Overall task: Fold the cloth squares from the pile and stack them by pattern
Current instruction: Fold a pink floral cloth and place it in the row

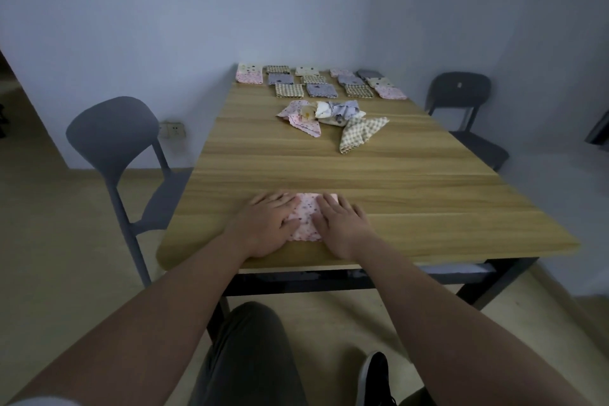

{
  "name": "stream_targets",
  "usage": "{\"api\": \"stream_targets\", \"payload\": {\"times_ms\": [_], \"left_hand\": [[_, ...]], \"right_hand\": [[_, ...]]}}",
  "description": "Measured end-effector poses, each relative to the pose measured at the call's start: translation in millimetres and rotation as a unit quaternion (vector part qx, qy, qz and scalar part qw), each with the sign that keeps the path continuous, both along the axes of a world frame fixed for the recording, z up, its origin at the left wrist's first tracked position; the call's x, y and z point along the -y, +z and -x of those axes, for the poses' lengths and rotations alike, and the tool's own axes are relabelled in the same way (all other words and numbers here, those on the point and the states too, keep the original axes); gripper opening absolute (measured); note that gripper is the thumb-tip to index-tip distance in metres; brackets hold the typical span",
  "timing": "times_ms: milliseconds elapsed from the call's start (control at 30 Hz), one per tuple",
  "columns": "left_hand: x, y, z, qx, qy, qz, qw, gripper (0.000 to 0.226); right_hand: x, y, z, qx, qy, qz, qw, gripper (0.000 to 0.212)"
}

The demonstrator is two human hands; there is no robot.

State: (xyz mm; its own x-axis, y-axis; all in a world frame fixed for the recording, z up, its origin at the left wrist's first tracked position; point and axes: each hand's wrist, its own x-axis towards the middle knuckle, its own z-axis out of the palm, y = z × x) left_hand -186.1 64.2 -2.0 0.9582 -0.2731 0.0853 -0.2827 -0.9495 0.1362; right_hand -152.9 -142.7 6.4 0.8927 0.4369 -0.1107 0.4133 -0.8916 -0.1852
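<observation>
Pink cloth square (304,219) lies folded small at the near edge of the table (428,208), right in front of the person, w/ both hands flat on it. Left hand (265,224) covers its left part, right hand (342,224) its right part. Fingers of both are straight and a bit spread, palms down, gripping nothing, just pressing. Only a strip of pink print shows btwn them.

Step in hand, prob.: flattening the fold before it goes to a stack. To do it well:
- Press from the middle outward so wrinkles go to the edges, not inward.
- Check corners line up before creasing hard, since thin cloth likely slips on smooth wood.
- Use even pressure w/ both palms so the packet doesn't skew.
- Lift by the folded edge, not the loose one, or it may open.

Pile (329,117) of unfolded squares sits mid-table, well apart from the hands, w/ pink, grey and checked pieces tangled. Folded stacks (321,84) line the far edge in rows. Pink ones show at far left and far right, so this one likely belongs w/ one of those. It's a long reach, so carry it flat.
</observation>
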Motion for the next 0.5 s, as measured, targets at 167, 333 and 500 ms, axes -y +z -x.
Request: {"api": "stream_targets", "payload": {"times_ms": [167, 333, 500], "left_hand": [[0.8, 2.0, -2.3, -0.025, 0.017, -0.012, 0.999, 0.062], [1.1, 2.4, -0.7, -0.036, 0.044, -0.006, 0.998, 0.066], [3.8, 6.9, -0.7, -0.047, 0.063, 0.004, 0.997, 0.066]], "right_hand": [[4.1, -3.7, 3.1, 0.007, -0.017, -0.024, 1.0, 0.063], [3.4, -5.2, 6.9, 0.009, -0.063, -0.016, 0.998, 0.067], [5.6, -4.9, 7.3, 0.01, -0.089, -0.047, 0.995, 0.063]]}}
